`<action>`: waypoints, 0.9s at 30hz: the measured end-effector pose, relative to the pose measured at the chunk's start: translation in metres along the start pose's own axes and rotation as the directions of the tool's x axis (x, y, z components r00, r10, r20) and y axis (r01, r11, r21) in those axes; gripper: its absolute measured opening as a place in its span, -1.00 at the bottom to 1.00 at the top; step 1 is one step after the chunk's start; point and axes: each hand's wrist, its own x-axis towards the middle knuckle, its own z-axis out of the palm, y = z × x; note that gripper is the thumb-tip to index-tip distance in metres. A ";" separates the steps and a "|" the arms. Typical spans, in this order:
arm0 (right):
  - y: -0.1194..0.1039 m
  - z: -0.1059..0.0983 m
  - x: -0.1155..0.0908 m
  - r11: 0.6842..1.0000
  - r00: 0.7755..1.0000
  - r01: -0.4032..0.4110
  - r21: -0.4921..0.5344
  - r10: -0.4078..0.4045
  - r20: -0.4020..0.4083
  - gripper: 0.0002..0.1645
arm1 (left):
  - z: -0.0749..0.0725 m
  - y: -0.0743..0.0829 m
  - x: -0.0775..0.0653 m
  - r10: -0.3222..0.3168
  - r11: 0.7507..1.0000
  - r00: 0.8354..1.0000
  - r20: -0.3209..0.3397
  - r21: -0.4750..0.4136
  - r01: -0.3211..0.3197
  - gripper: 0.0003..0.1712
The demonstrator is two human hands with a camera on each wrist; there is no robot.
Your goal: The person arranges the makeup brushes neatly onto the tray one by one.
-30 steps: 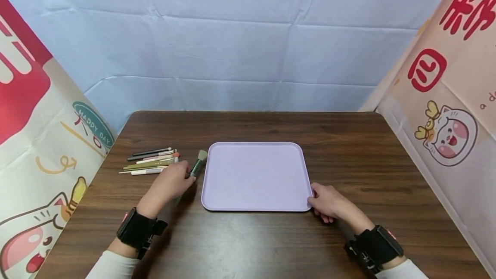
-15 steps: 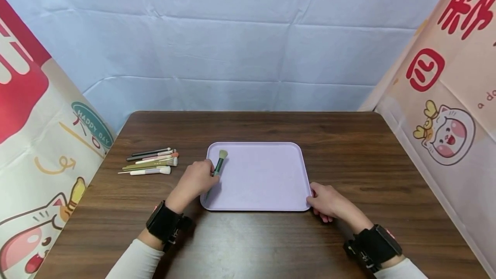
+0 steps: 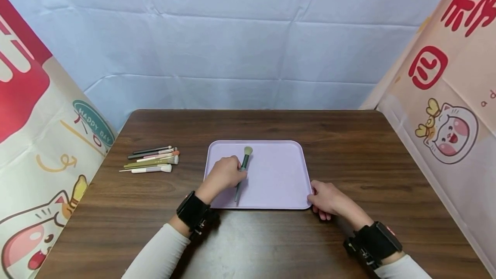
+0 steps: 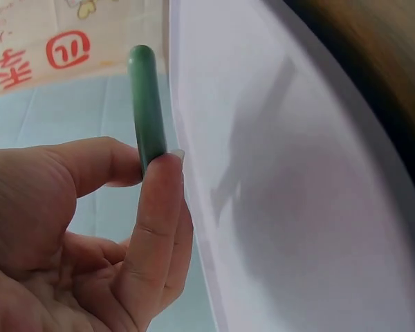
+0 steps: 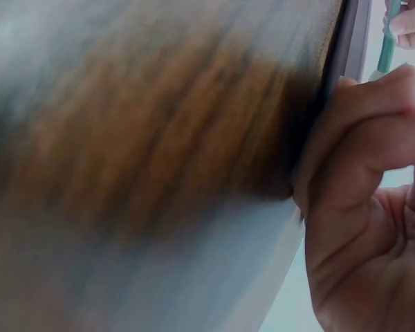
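Green-handled, pale-bristled brush (image 3: pixel 246 161) pinched in left hand (image 3: pixel 225 172), long axis near to far, above rectangular lavender tray (image 3: pixel 277 178).

Ahead of you hangs a creased pale-blue cloth (image 3: pixel 232 51), behind the far edge of a dark wood-grain surface (image 3: pixel 345 154). A cream-and-red printed sheet (image 3: pixel 42 141) flanks your left, a peach sheet (image 3: pixel 451 94) with red characters your right. A soft sheen (image 3: pixel 248 240) lights the surface's near part.
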 end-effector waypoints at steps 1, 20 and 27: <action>0.000 0.000 0.000 1.000 1.000 0.000 0.006 0.000 -0.001 -0.88 | 0.002 0.004 0.002 0.002 1.000 1.000 0.016 -0.017 -0.001 -0.84; -0.001 -0.001 0.001 0.999 1.000 0.015 0.033 -0.015 0.004 -0.88 | 0.034 0.069 0.036 0.007 0.998 0.978 0.207 -0.060 0.006 -0.54; 0.000 0.001 0.003 0.999 1.000 -0.010 0.050 0.010 0.001 -0.90 | 0.047 0.085 0.040 0.013 0.998 0.973 0.232 -0.068 0.003 -0.52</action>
